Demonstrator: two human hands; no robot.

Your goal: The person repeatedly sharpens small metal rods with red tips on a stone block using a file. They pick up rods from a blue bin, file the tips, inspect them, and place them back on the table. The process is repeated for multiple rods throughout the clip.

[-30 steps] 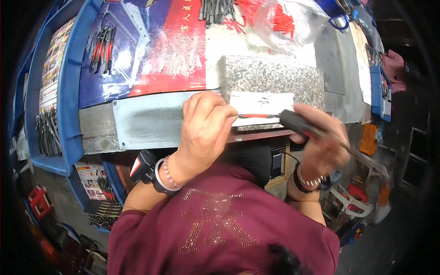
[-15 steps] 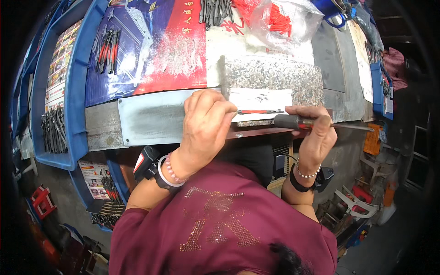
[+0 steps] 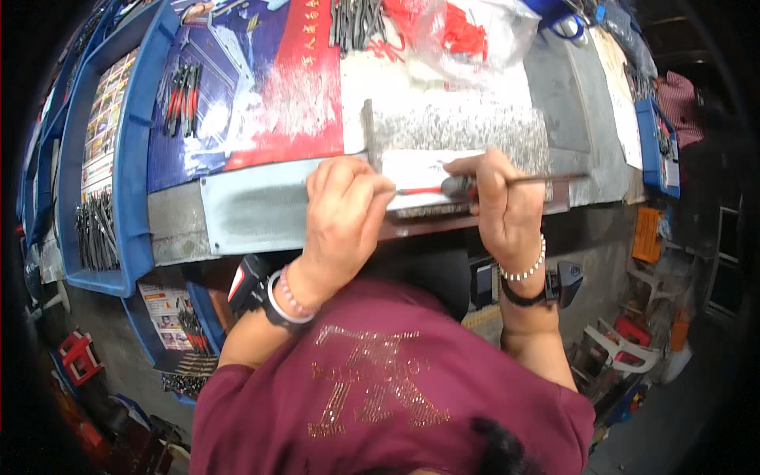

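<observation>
My left hand (image 3: 342, 215) is closed over a small red-handled tool (image 3: 417, 191) and presses it onto a pale block (image 3: 423, 170) at the bench's front edge. My right hand (image 3: 500, 207) grips the dark handle of a long file (image 3: 546, 179), which lies across the block and sticks out to the right. The file's working end sits beside the red handle, between my two hands. My fingers hide most of the small tool.
A speckled grey stone slab (image 3: 467, 127) lies behind the block. Blue bins (image 3: 107, 214) at the left hold several pliers. A clear bag of red parts (image 3: 463, 36) and a pile of dark tools (image 3: 356, 20) lie at the back. A grey metal plate (image 3: 253, 210) covers the bench front.
My right hand has swung the file from the lower right up and leftward onto the block. My left hand has stayed on the red-handled tool.
</observation>
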